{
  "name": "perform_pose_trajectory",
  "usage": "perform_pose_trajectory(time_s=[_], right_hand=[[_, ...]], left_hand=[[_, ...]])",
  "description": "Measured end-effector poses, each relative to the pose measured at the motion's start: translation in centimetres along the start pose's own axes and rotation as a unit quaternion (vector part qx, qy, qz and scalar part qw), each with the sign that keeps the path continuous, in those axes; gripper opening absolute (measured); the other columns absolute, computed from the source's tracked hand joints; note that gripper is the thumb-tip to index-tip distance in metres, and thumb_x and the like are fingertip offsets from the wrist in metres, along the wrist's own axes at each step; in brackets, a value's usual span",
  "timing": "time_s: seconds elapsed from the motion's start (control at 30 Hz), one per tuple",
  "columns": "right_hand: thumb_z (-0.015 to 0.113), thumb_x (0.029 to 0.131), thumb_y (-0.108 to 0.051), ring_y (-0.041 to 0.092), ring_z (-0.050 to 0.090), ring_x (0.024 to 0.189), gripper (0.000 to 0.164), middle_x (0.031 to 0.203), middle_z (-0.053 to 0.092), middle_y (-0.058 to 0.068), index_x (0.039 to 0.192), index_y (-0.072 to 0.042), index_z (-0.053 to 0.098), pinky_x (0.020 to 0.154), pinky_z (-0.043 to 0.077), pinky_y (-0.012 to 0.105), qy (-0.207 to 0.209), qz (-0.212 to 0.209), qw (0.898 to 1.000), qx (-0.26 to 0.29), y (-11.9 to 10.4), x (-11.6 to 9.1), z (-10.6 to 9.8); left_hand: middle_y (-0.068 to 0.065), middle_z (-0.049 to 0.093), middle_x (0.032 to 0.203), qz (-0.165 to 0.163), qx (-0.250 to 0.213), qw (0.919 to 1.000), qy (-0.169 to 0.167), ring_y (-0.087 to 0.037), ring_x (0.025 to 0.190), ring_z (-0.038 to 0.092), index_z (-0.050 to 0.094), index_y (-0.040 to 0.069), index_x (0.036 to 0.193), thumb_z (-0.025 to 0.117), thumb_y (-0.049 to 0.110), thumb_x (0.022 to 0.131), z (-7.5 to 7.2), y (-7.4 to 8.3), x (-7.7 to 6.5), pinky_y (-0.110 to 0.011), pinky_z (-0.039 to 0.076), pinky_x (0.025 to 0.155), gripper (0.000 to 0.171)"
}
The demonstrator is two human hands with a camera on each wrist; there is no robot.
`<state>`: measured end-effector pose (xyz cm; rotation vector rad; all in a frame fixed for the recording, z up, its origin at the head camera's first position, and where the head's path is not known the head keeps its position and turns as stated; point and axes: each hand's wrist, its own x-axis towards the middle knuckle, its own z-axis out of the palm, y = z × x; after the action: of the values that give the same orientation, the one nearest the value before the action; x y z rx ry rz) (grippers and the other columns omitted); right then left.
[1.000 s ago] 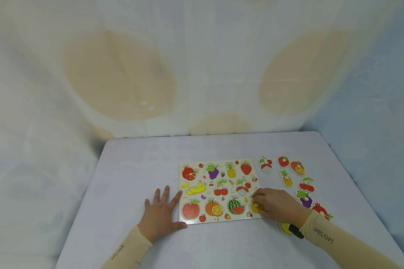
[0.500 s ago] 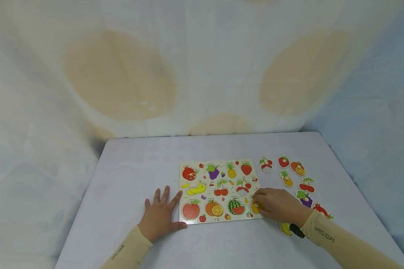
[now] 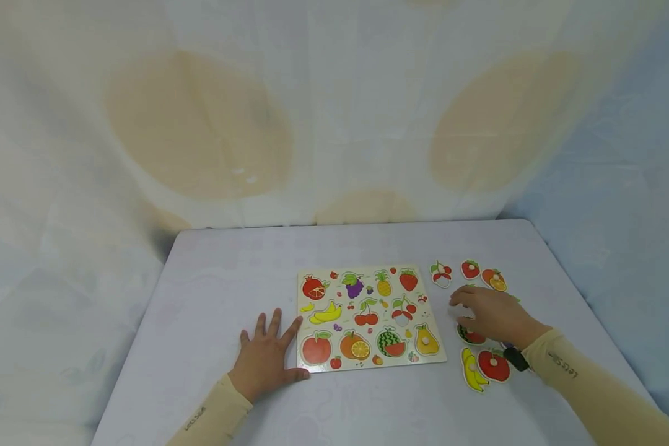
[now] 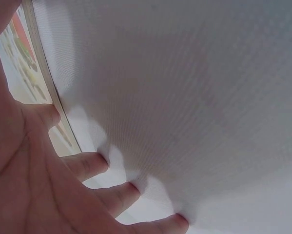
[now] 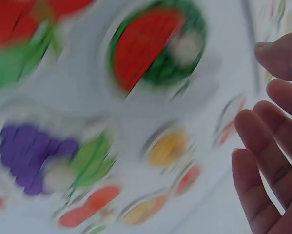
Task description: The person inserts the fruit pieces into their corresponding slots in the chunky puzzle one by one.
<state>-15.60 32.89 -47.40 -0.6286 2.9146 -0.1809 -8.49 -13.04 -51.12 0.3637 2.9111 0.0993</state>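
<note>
My left hand (image 3: 264, 359) lies with fingers spread on the table, thumb and index finger at the left edge of the fruit puzzle board (image 3: 432, 358); the left wrist view shows its fingertips (image 4: 172, 222) on the cloth. A pear piece (image 3: 426, 342) with a pale knob sits in the board's lower right corner. Right of the board my right hand (image 3: 493, 313) hovers over loose fruit pieces, fingers loosely bent and holding nothing. Close to it is a watermelon piece (image 5: 146, 48), with a grape piece (image 5: 33, 151) further off in the right wrist view. This hand partly covers several pieces in the head view.
Beyond the right hand lie a lychee-like piece (image 3: 441, 274), a strawberry piece (image 3: 471, 269) and an orange piece (image 3: 494, 279). Nearer the front are a banana piece (image 3: 472, 370) and a red apple piece (image 3: 495, 367). A patterned curtain (image 3: 362, 124) stands behind the table.
My right hand has let go of the pear piece, which stays on the board, and has moved right and back over the loose pieces. My left hand has not moved.
</note>
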Motion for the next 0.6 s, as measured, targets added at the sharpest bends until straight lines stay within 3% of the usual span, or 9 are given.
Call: perform_pose_trajectory(time_s=[0.23, 0.6], right_hand=[[0.082, 0.082, -0.025, 0.027, 0.065, 0.097, 0.033, 0.112, 0.069, 0.006, 0.112, -0.011, 0.073, 0.084, 0.054, 0.053, 0.009, 0.041, 0.999, 0.017, 3.7, -0.2, 0.0], [0.084, 0.08, -0.024, 0.03, 0.063, 0.097, 0.037, 0.127, 0.062, 0.016, 0.113, -0.013, 0.072, 0.082, 0.054, 0.054, 0.009, 0.06, 0.997, 0.043, 5.9, 0.1, 1.0]], left_hand=[[-0.022, 0.029, 0.158, 0.0, 0.001, 1.0, -0.002, -0.055, 0.139, 0.026, 0.037, 0.029, 0.156, 0.072, 0.078, 0.067, -0.1, 0.1, -0.1, -0.079, 0.029, 0.096, 0.107], [-0.023, 0.029, 0.158, 0.007, -0.003, 1.0, 0.001, -0.055, 0.139, 0.026, 0.037, 0.027, 0.156, 0.072, 0.076, 0.069, -0.2, 0.1, -0.3, -0.079, 0.029, 0.096, 0.105]])
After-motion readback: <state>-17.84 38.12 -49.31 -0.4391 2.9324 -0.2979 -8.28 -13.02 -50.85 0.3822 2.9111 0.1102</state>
